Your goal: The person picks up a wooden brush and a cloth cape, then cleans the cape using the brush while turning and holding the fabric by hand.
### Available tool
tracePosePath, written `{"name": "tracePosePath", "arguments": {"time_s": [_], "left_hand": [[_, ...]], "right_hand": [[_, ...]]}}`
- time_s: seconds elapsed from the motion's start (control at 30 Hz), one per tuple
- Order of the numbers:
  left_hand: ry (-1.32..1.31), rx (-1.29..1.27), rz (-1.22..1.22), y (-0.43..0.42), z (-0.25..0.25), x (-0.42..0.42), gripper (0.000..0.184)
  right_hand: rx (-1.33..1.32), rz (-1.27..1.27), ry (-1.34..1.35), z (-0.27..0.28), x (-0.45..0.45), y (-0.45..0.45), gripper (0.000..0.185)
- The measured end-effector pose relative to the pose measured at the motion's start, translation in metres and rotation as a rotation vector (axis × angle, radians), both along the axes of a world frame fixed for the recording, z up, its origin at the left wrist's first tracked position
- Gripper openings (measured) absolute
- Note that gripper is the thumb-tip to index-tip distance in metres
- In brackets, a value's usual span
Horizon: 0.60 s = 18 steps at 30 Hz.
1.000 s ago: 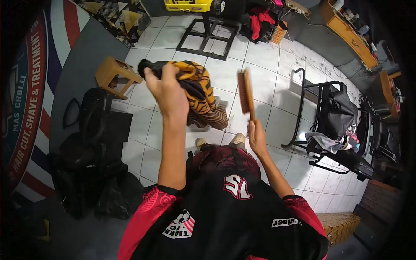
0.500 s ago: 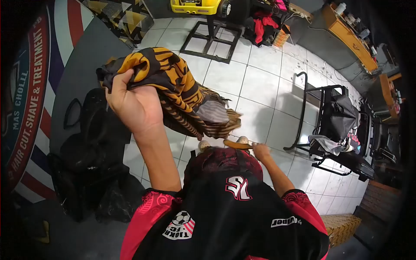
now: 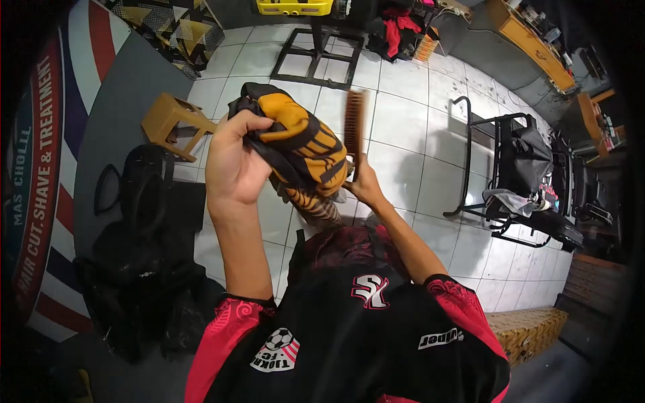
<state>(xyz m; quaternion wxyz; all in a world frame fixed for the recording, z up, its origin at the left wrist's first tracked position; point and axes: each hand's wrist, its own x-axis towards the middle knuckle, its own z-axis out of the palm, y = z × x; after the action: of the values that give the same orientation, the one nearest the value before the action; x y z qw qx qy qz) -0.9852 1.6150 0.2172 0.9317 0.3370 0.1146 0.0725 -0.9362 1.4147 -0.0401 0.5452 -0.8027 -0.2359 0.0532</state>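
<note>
My left hand [image 3: 236,164] is raised and closed on a yellow-and-black patterned cloth [image 3: 306,138], the thumb on top of its bunched upper end. The lower part of the cloth hangs toward my lap, its striped end showing. My right hand [image 3: 366,183] grips a brush [image 3: 361,121] by its lower end, just right of the cloth. The wooden back stands upright, with dark bristles facing left toward the cloth. Part of the right hand's fingers is hidden beside the fabric.
A black chair frame [image 3: 497,124] with grey cloths stands at the right. A yellow plastic stool [image 3: 164,124] and a dark chair [image 3: 144,221] are at the left. Ahead, a black metal base [image 3: 316,57] rests on the tiled floor [image 3: 396,127]. A patterned box [image 3: 537,332] is at lower right.
My right hand has risen from beside my lap, turning the brush upright next to the cloth. My left hand has shifted right with the cloth, uncovering the yellow stool behind.
</note>
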Motion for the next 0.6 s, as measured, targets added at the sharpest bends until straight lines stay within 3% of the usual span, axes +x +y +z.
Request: {"name": "tracePosePath", "arguments": {"time_s": [0.03,0.07,0.13,0.2,0.23,0.27,0.3,0.33,0.37,0.4,0.43,0.47,0.5,0.53,0.57,0.6], "left_hand": [[0.03,-0.038,-0.062,0.012,-0.011,0.005,0.019],[0.061,-0.077,-0.121,0.022,-0.024,0.01,0.017],[0.079,-0.079,-0.095,0.035,-0.06,0.021,0.016],[0.142,0.228,0.051,0.032,-0.098,0.025,0.023],[0.246,0.424,0.124,0.017,-0.108,0.024,0.037],[0.353,0.618,0.192,0.005,-0.118,0.018,0.052],[0.174,0.641,-0.113,0.0,-0.119,0.005,0.09],[0.073,1.0,-0.194,-0.008,-0.136,-0.004,0.108],[-0.183,1.11,-0.291,-0.024,-0.152,-0.014,0.11],[-0.302,1.411,-0.364,-0.038,-0.16,-0.023,0.103],[-0.233,1.338,-0.585,-0.051,-0.144,-0.027,0.082],[-0.048,1.284,-0.649,-0.059,-0.158,-0.03,0.054],[-0.053,1.303,-0.529,-0.061,-0.159,-0.024,0.044],[-0.056,1.314,-0.412,-0.063,-0.16,-0.02,0.035],[0.023,1.352,-0.337,-0.061,-0.159,-0.018,0.03],[-0.042,1.51,-0.071,-0.063,-0.159,-0.017,0.028]], "right_hand": [[0.063,0.039,0.053,-0.001,-0.002,0.008,0.051],[-0.068,0.064,0.135,-0.004,-0.004,0.008,0.035],[-0.056,0.081,0.335,-0.019,-0.011,0.011,0.019],[0.036,0.044,0.305,0.001,-0.024,0.011,0.014],[0.131,-0.001,0.28,0.016,-0.028,0.009,0.008],[0.238,0.003,0.438,0.028,-0.029,0.007,0.004],[0.266,-0.037,0.528,0.063,-0.029,0.006,0.004],[0.294,-0.081,0.618,0.09,-0.029,0.006,0.004],[0.408,-0.05,0.588,0.071,-0.02,0.002,0.005],[0.312,-0.055,0.623,0.098,-0.015,-0.006,0.013],[0.299,-0.027,0.692,0.129,-0.013,-0.01,0.02],[0.289,0.0,0.757,0.148,-0.011,-0.014,0.028],[0.303,0.14,0.664,0.147,-0.006,-0.025,0.044],[0.215,0.294,0.569,0.153,-0.001,-0.038,0.046],[0.172,0.289,0.424,0.153,-0.001,-0.047,0.045],[0.126,0.284,0.283,0.152,-0.003,-0.055,0.044]]}}
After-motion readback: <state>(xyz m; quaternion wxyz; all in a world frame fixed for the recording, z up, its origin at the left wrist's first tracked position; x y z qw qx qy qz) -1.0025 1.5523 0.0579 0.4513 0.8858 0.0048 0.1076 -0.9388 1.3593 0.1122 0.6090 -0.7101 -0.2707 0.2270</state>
